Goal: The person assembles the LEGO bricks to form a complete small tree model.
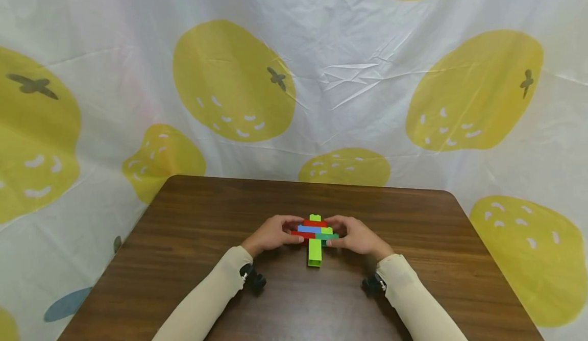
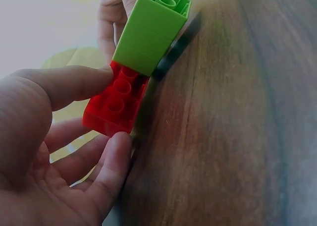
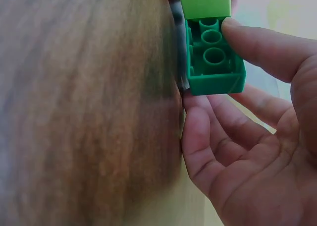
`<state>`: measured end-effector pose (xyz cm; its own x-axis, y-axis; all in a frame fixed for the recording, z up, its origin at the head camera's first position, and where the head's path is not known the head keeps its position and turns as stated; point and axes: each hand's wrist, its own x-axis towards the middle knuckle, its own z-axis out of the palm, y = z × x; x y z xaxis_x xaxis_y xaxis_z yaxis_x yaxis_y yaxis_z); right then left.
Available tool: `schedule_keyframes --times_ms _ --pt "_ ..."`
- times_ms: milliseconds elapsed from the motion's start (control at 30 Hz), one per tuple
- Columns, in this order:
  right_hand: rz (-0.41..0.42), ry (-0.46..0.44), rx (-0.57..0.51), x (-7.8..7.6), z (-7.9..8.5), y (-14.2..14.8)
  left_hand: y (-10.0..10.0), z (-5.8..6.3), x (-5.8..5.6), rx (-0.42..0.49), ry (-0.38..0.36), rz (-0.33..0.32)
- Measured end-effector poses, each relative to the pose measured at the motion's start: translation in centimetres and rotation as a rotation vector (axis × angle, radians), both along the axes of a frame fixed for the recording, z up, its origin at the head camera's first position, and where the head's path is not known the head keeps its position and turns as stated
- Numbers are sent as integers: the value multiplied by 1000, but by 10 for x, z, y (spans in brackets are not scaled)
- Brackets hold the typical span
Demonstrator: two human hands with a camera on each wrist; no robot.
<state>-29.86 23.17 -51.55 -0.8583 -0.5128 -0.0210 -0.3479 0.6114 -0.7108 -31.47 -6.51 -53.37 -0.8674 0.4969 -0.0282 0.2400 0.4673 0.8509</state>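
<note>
An assembly of toy building blocks lies between the two hands in the head view, with a lime green column (image 1: 314,254) pointing toward the person. Across it run red, light blue (image 1: 309,229) and dark green blocks. My left hand (image 1: 274,235) grips its left end; in the left wrist view the thumb rests on the hollow underside of a red block (image 2: 115,99), fingers behind and below. My right hand (image 1: 359,236) holds the other end. There the thumb touches the rim of the dark green block (image 3: 215,55), whose hollow tubes face the right wrist camera.
The brown wooden table (image 1: 206,203) spreads under the hands and has rounded far corners. Behind it hangs a pale curtain (image 1: 331,75) printed with yellow fruit. A small black device (image 1: 253,278) sits at the left wrist, another (image 1: 373,285) at the right.
</note>
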Motion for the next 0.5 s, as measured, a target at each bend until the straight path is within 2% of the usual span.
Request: schedule_keyframes --times_ms 167,500 --pt "-3 -9 -8 -1 -1 -1 1 -3 -3 -27 -6 12" --pt "-40 -45 -19 -4 0 0 2 -2 -4 -56 34 8"
